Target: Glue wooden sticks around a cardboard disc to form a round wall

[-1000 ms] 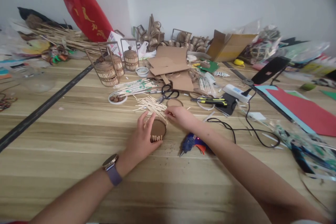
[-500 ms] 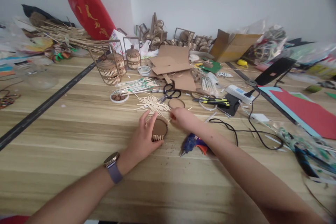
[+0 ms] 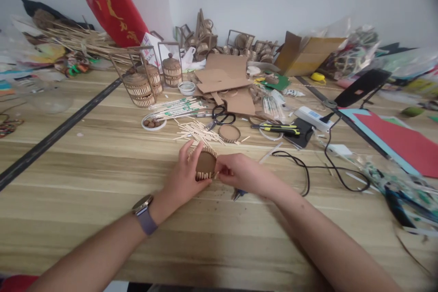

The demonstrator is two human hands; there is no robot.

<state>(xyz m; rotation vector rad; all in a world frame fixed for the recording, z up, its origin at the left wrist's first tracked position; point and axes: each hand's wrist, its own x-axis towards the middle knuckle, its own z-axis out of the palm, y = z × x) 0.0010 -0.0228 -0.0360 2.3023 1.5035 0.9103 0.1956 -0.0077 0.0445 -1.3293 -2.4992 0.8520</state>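
My left hand grips a round cardboard disc rimmed with short wooden sticks, holding it tilted just above the wooden table. My right hand is closed in a pinch against the disc's right edge; what it pinches is too small to name. A loose pile of short wooden sticks lies just behind the disc. A second cardboard ring sits beyond my right hand. The tip of a blue glue gun pokes out under my right wrist.
Scissors, a yellow-black utility knife, a power strip with black cable, cardboard sheets, finished stick baskets, a red bag and red paper crowd the far and right table.
My right hand moved from behind the disc down to its right edge, covering most of the glue gun. My left hand lifted and tilted the disc slightly.
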